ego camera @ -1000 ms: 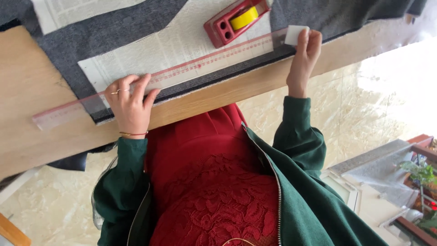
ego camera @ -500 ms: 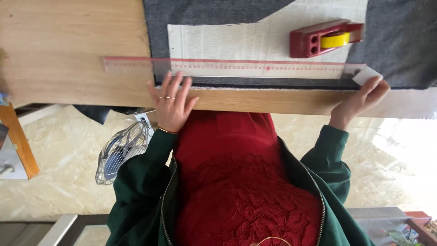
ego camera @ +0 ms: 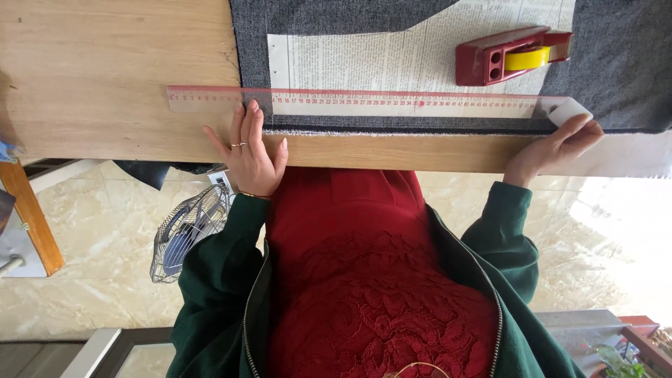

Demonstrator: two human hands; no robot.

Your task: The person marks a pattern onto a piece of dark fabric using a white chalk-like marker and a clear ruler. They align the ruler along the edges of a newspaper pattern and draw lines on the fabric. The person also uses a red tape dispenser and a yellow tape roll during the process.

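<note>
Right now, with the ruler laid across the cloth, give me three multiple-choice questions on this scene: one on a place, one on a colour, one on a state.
1. Where does the tape dispenser stand?
A. on the paper pattern, beyond the ruler
B. on the floor by the fan
C. under the left hand

2. What colour is the roll in the dispenser?
A. blue
B. yellow
C. white

3. How does the left hand lie?
A. closed in a fist
B. lifted clear of the table
C. flat, fingers spread, fingertips at the ruler's edge

Answers: 1 A, the red dispenser sits on the printed paper pattern above the clear ruler. 2 B, the roll shows yellow in its red holder. 3 C, the palm is down on the wooden table with fingertips reaching the ruler, while the right hand holds a white chalk piece at the ruler's far end.
</note>
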